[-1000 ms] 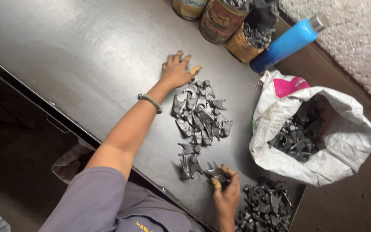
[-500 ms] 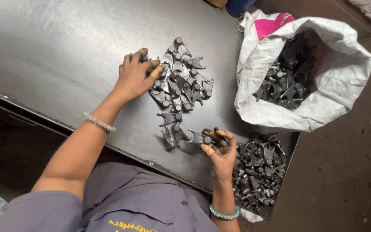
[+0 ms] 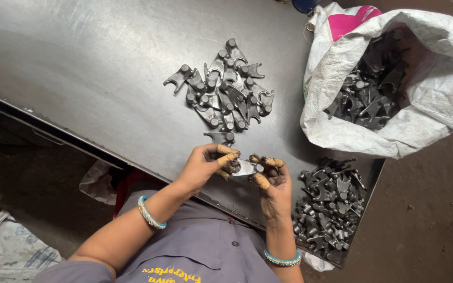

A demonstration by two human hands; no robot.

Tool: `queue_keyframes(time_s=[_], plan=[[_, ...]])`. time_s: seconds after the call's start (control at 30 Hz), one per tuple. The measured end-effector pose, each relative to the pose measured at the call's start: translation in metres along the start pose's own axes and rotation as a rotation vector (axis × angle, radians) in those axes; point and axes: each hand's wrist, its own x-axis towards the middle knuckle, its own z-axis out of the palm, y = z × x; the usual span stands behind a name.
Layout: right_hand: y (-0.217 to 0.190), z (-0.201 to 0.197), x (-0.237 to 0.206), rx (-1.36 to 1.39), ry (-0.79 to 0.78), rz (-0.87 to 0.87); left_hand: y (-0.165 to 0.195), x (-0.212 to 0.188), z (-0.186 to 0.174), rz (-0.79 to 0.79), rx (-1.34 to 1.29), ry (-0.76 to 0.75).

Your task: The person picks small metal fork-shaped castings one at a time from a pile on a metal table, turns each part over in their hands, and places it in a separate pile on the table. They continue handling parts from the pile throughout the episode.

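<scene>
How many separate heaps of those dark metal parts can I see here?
3: one loose pile on the table's middle, one in the white sack at right, one in the tray beside the right hand. Deeper parts hidden.

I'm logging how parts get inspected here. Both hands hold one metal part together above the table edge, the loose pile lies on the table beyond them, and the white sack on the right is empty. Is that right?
Not quite: the white sack is not empty; the head view shows dark metal parts inside it. The rest holds: left hand and right hand hold one metal part together, with the loose pile on the table beyond.
</scene>
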Motion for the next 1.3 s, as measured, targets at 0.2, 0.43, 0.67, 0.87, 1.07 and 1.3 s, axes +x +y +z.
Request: queue_keyframes(time_s=[0.2,0.43,0.67,0.87,1.07,1.3], plan=[[0.019,-0.006,0.002,-0.023,0.021,0.172,-0.014,0.008,-0.018,-0.121,-0.207,-0.026],[0.023,-0.013,0.004,-0.155,0.033,0.263,-0.009,0.004,-0.017,-0.113,-0.202,-0.038],[-0.034,-0.023,0.031,-0.412,-0.132,0.392,0.031,-0.016,-0.015,0.199,0.797,0.222],[-0.068,-0.017,0.046,-0.416,-0.114,0.266,0.050,-0.028,-0.020,0.467,0.942,0.299],[-0.013,-0.003,0.030,-0.222,-0.168,0.222,0.034,-0.019,-0.008,0.261,0.511,0.169],[0.008,0.003,0.014,-0.194,-0.171,0.280,0.025,-0.008,0.004,0.249,0.431,0.114]])
